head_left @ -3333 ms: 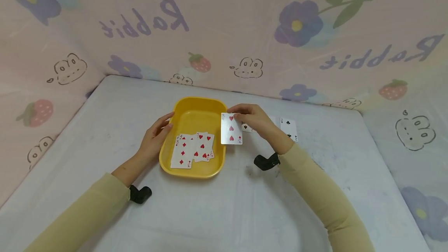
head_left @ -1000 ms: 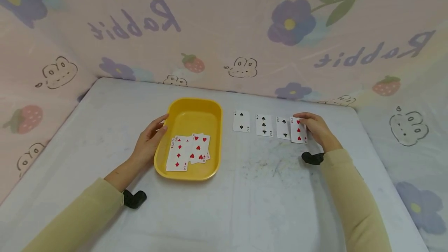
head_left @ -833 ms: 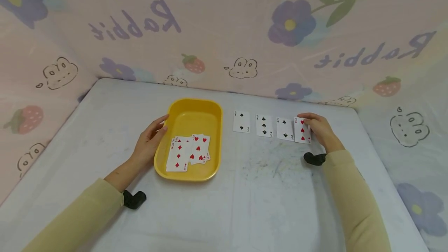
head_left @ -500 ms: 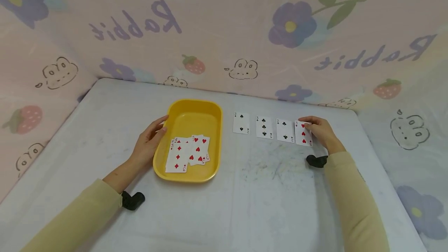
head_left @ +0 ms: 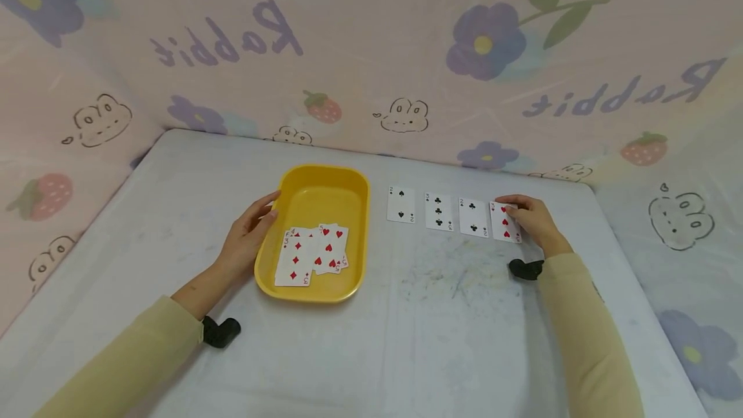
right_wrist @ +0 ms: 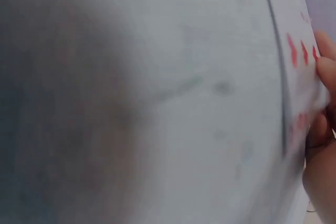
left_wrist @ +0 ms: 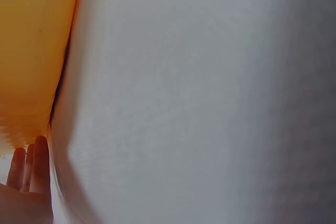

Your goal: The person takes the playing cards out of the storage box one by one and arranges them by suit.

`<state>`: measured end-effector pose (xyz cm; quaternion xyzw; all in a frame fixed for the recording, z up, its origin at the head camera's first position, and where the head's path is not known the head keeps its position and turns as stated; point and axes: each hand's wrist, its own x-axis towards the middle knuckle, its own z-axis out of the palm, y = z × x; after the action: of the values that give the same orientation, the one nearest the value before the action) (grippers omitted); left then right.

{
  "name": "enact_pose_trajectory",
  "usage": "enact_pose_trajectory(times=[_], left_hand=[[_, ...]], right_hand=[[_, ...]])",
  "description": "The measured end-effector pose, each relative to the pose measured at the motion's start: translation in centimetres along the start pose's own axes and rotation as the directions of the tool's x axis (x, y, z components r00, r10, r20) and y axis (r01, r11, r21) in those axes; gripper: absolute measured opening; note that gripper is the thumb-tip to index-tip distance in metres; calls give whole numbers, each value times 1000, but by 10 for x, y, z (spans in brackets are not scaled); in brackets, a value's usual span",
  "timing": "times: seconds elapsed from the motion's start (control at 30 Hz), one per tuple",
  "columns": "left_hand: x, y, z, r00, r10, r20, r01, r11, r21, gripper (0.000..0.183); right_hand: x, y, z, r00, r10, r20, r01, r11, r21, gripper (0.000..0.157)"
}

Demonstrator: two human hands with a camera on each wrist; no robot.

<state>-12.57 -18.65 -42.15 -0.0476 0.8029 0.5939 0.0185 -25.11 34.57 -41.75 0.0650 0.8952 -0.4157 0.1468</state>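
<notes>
My left hand (head_left: 245,237) rests against the left side of the yellow tray (head_left: 325,202); the left wrist view has its straight fingers (left_wrist: 40,169) touching the tray's outer wall. Far to the right, my right hand (head_left: 536,221) pinches the three of hearts (head_left: 504,224) at its right edge. That playing card is the rightmost of a row, close beside the two of clubs (head_left: 473,217). Further left in the row are the three of clubs (head_left: 438,211) and the two of spades (head_left: 401,205). The right wrist view shows the pinched card (right_wrist: 296,85) at its right edge.
Several red cards lie overlapping face up in the near part of the tray, with a three of diamonds (head_left: 293,264) and a five of hearts (head_left: 329,247) on top. A pale patterned sheet (head_left: 371,50) hangs behind the white table (head_left: 406,340).
My right hand has carried the three of hearts from the tray's right rim to the row's right end, then moved it slightly right, off the two of clubs. My left hand has stayed at the tray.
</notes>
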Motion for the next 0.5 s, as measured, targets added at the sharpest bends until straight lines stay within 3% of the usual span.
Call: enact_pose_trajectory(times=[0.5], left_hand=[[1, -1, 1, 1000, -7, -5, 7, 1000, -9, 47]], right_hand=[[-1, 3, 2, 996, -51, -73, 48, 998, -41, 38]])
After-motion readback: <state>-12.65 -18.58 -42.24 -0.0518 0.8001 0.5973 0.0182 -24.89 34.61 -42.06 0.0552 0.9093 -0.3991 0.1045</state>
